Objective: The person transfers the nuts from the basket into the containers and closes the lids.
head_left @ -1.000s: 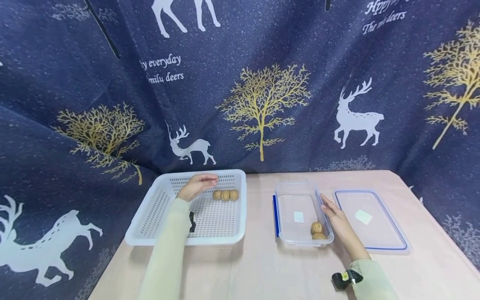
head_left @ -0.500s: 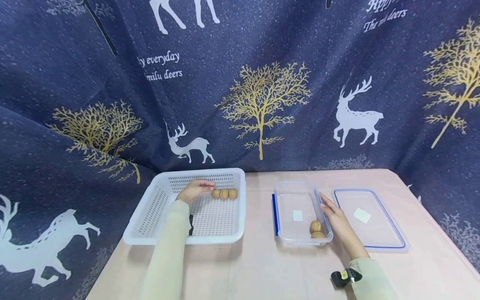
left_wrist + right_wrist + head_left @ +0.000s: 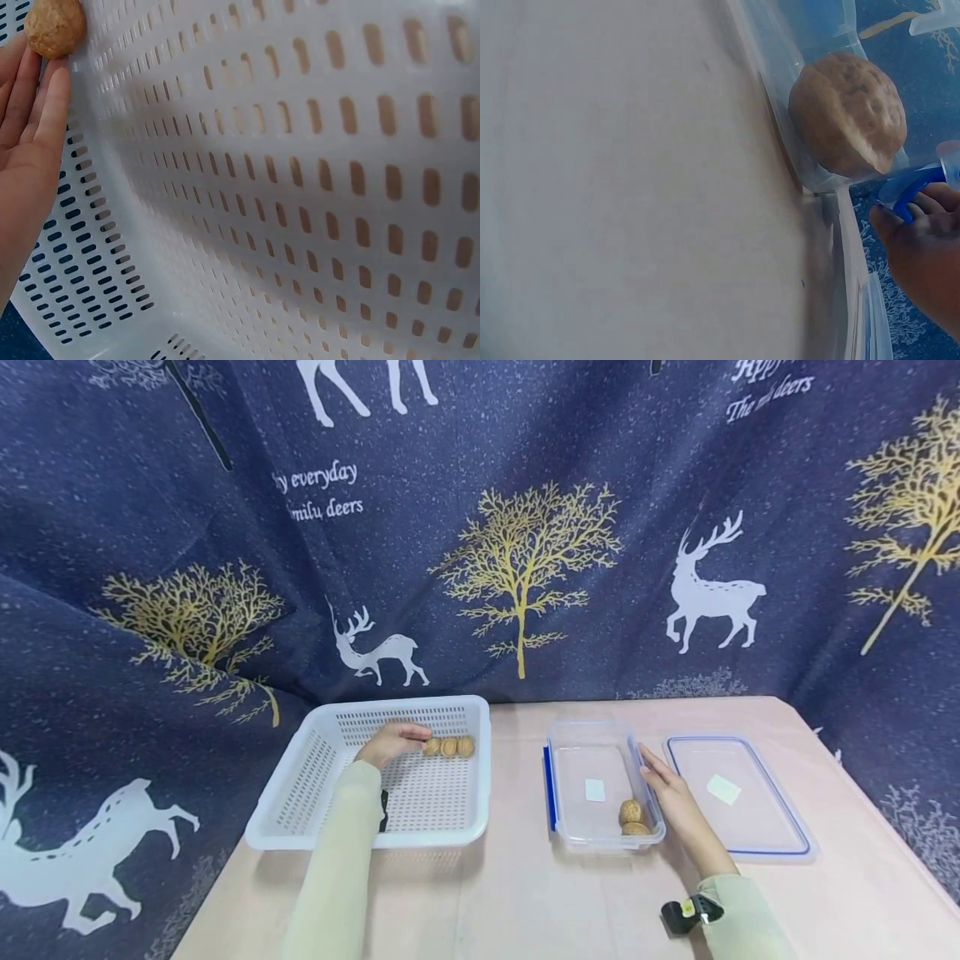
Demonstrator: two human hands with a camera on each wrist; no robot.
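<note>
My left hand (image 3: 390, 742) reaches into the white perforated basket (image 3: 483, 793), at its far side. Its straight fingers touch the leftmost walnut (image 3: 432, 747) of three in a row; in the left wrist view that walnut (image 3: 56, 28) sits at the fingertips. On the right, my right hand (image 3: 681, 806) rests along the side wall of a clear plastic box (image 3: 570, 842), fingers extended. Two walnuts (image 3: 631, 812) lie in the box's near right corner. The right wrist view shows one walnut (image 3: 847, 112) through the wall and a blue latch (image 3: 911, 191) by the fingers.
The box's clear lid (image 3: 750, 810), edged in blue, lies right of my right hand on the pink tabletop (image 3: 510, 893). A blue latch (image 3: 551, 793) hangs along the box's left side. Behind the table hangs a dark blue curtain (image 3: 480, 568).
My left hand has lowered slightly onto the leftmost walnut. The view has shifted a little. The right hand and the box stay in place.
</note>
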